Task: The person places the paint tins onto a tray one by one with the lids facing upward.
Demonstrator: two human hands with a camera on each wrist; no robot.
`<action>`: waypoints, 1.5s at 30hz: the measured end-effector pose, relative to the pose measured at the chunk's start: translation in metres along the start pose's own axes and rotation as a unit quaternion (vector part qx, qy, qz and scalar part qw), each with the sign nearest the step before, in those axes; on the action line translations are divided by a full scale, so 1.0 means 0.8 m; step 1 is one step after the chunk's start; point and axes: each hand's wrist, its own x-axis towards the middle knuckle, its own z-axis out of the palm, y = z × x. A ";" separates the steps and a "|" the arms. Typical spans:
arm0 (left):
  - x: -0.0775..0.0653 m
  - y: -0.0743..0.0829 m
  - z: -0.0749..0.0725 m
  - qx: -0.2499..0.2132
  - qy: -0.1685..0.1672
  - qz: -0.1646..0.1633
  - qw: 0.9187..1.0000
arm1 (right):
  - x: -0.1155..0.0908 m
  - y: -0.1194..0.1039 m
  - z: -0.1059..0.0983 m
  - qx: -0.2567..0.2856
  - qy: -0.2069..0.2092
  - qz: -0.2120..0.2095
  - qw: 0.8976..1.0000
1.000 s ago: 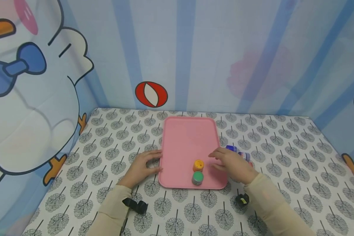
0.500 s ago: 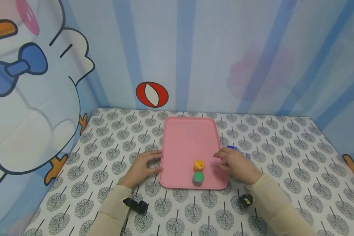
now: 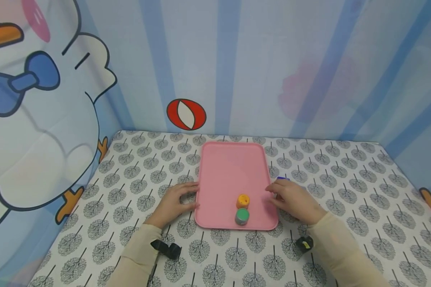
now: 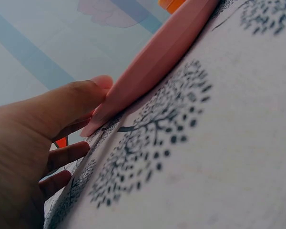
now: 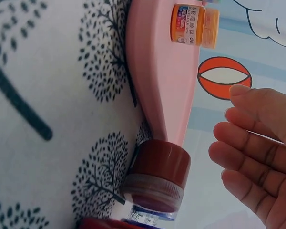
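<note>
My left hand (image 3: 171, 203) rests at the left edge of a pink tray (image 3: 230, 163); in the left wrist view its thumb tip touches the rim, fingers spread and holding nothing. Over the tray's right edge hovers my right hand (image 3: 297, 200), its fingers loosely bent around nothing. On the tray's near part stand an orange paint jar (image 3: 242, 202) and, just in front, a green-topped jar (image 3: 242, 216). A brownish-red jar (image 5: 162, 164) is beside the tray's rim in the right wrist view, below my fingers; in the head view my right hand hides it.
A blue lid (image 3: 282, 178) peeks out behind my right hand, and a red item (image 5: 105, 223) shows at the bottom of the right wrist view. Tree-patterned cloth (image 3: 140, 159) covers the table. A printed fabric backdrop (image 3: 251, 71) stands behind it.
My right hand has moved rightward from over the tray to its right edge, covering more of the items lying there. My left hand and the two jars on the tray have stayed put.
</note>
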 end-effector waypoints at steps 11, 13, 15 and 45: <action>-0.001 -0.001 0.001 -0.004 -0.001 -0.004 1.000 | -0.004 0.005 -0.003 0.003 -0.009 0.010 1.000; -0.001 -0.001 0.002 -0.005 -0.001 -0.003 1.000 | -0.005 0.006 -0.004 0.005 -0.009 0.012 1.000; -0.001 -0.001 0.002 -0.004 -0.001 -0.001 1.000 | -0.006 0.006 -0.005 0.008 -0.008 0.013 1.000; 0.000 0.000 0.001 0.009 -0.002 -0.006 1.000 | -0.025 0.026 -0.011 -0.004 -0.024 0.074 0.997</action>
